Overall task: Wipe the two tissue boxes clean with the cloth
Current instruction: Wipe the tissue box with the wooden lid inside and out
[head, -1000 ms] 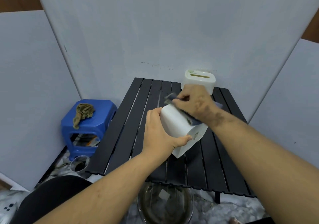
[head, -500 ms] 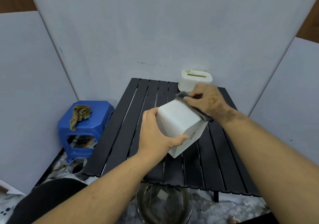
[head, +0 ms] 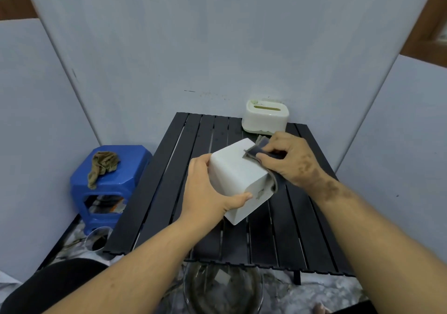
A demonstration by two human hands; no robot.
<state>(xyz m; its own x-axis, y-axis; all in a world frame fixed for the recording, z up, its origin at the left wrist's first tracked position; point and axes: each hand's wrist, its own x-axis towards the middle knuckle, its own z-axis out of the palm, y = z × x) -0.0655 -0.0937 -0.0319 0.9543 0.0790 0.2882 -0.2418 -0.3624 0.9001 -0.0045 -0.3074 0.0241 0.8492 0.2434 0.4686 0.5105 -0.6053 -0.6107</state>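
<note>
1. the white box (head: 235,168) looks light, hard and smooth, so it may slip; holding it by two sides is best.
2. the left hand (head: 205,190) wraps around its near side, tipped above the table (head: 154,192).
3. the right hand (head: 287,159) pinches the soft cloth (head: 258,150) on the box's top.
4. the other box (head: 266,117) sits at the back.

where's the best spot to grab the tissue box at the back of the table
Take the far tissue box from above, fingers across its two long side walls. It stands upright on the table with the slot on top, so the smooth, rounded sides are free to hold.
</note>
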